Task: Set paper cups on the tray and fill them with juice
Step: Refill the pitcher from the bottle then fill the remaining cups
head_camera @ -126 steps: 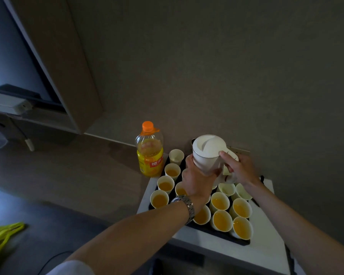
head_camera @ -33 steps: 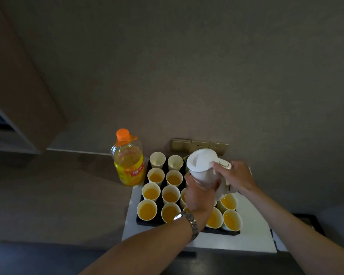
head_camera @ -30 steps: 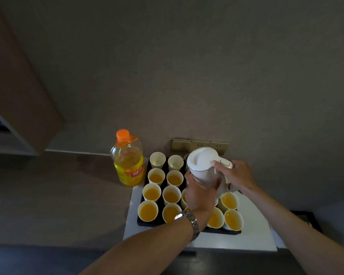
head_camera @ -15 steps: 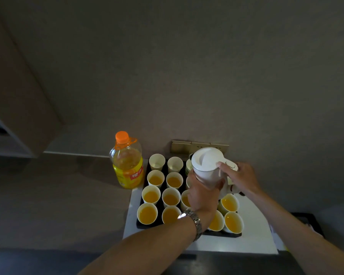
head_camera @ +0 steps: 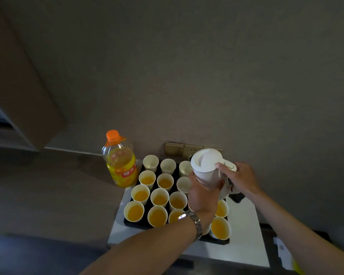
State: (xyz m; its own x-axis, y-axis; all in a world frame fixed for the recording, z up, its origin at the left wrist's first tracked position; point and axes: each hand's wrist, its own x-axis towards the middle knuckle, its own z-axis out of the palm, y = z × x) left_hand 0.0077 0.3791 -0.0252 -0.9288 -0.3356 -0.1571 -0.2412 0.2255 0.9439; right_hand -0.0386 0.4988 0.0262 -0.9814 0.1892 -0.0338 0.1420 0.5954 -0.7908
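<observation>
Since half a second ago my white jug (head_camera: 206,167) barely shifted, upright over the tray (head_camera: 136,225), my left hand (head_camera: 202,197) wrapping its body, right hand (head_camera: 240,178) gripping its handle.

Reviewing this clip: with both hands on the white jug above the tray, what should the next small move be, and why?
Probably tip the white jug, held by the left hand and right hand, over the back-row cups, which look empty while the nearer cups hold juice.
</observation>
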